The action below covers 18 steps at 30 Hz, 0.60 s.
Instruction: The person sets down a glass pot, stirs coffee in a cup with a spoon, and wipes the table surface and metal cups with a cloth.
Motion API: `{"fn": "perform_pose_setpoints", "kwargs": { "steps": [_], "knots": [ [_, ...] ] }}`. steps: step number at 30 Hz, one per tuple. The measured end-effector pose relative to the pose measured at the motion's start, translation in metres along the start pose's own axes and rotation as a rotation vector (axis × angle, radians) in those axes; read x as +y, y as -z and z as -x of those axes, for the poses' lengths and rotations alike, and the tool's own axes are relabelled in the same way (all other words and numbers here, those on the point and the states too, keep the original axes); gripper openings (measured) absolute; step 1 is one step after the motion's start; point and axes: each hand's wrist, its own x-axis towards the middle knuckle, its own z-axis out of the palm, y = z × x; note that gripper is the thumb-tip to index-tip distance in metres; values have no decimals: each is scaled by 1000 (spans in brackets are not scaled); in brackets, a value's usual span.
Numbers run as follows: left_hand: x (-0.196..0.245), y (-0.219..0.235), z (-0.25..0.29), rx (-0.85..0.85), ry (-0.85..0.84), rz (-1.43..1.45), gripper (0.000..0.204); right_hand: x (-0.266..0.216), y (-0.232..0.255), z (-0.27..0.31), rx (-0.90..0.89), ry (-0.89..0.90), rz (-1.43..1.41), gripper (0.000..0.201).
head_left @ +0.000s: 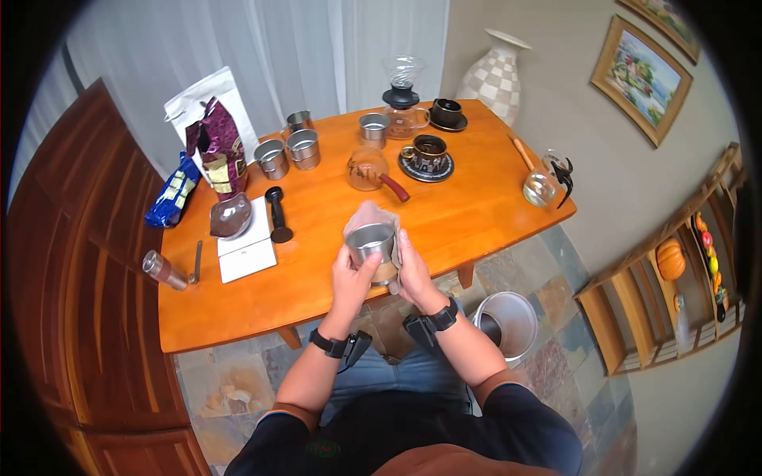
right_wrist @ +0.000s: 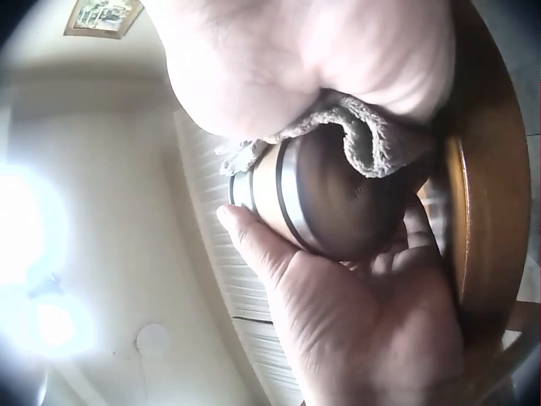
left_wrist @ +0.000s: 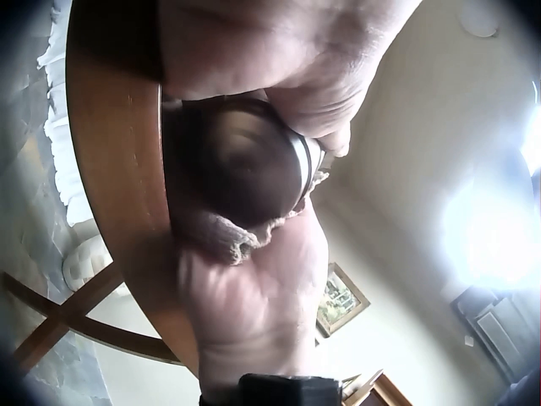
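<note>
In the head view a metal cup [head_left: 371, 242] is held over the near edge of the wooden table [head_left: 460, 214]. My left hand [head_left: 352, 270] grips its left side, thumb along the wall. On its right side my right hand [head_left: 410, 268] holds a pinkish cloth [head_left: 371, 213], which drapes behind and beside the cup. The left wrist view shows the cup's dark base [left_wrist: 245, 161], the cloth [left_wrist: 226, 238] under it and the right hand [left_wrist: 254, 296] below. The right wrist view shows the right hand [right_wrist: 296, 59] bunching the cloth [right_wrist: 368, 139] on the cup [right_wrist: 317, 194], with the left hand [right_wrist: 355, 313] cupping it from beneath.
On the table stand several metal cups [head_left: 290, 151], coffee bags [head_left: 220, 151], a white scale with a dish [head_left: 242, 238], a black tamper [head_left: 276, 214], a glass dripper [head_left: 402, 95], two cups on saucers [head_left: 429, 155], a glass pot [head_left: 369, 170] and a glass kettle [head_left: 544, 186]. A bin [head_left: 508, 321] stands on the floor at the right.
</note>
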Motion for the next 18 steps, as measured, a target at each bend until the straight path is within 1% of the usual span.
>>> {"fn": "perform_pose_setpoints", "kwargs": {
  "steps": [1, 2, 3, 4, 5, 6, 8, 9, 10, 11, 13, 15, 16, 17, 18],
  "knots": [
    [-9, 4, 1, 55, -113, -255, 56, -3, 2, 0, 25, -95, -119, 57],
    [-15, 4, 1, 110, -232, -508, 53, 3, 8, -2, 31, -85, -117, 57],
    [-11, -3, 1, 99, -236, -503, 53, 14, 14, -6, 42, -35, -39, 56],
    [-6, -9, 3, 215, -236, -475, 52, 26, 19, -8, 56, 15, 38, 55],
    [-3, -14, 3, 329, -232, -447, 51, 26, 10, -3, 104, 181, 272, 53],
    [-4, -11, 2, 325, -320, -655, 53, 21, 0, 2, 94, 259, 346, 52],
    [-4, -16, 4, 295, -333, -659, 56, 20, -10, 8, 106, 409, 475, 49],
    [1, -21, 4, 282, -346, -669, 59, 23, -8, 4, 124, 417, 481, 49],
    [10, -26, 4, 272, -311, -773, 66, 28, -3, -1, 131, 390, 483, 50],
    [8, -24, 0, 254, -309, -761, 66, 31, -1, -4, 138, 361, 484, 50],
    [3, -14, -8, 236, -217, -731, 69, 27, -6, -8, 169, 387, 465, 50],
    [-9, -1, -14, 207, -246, -704, 67, 24, -8, -13, 128, 311, 353, 50],
    [-13, 4, -15, 197, -235, -587, 64, 26, -6, -17, 137, 278, 339, 49],
    [-14, 5, -14, 189, -221, -470, 61, 23, -4, -18, 152, 285, 345, 49],
    [-14, 6, -11, 148, -199, -371, 55, 20, -3, -17, 96, 204, 312, 51]
  ]
}}
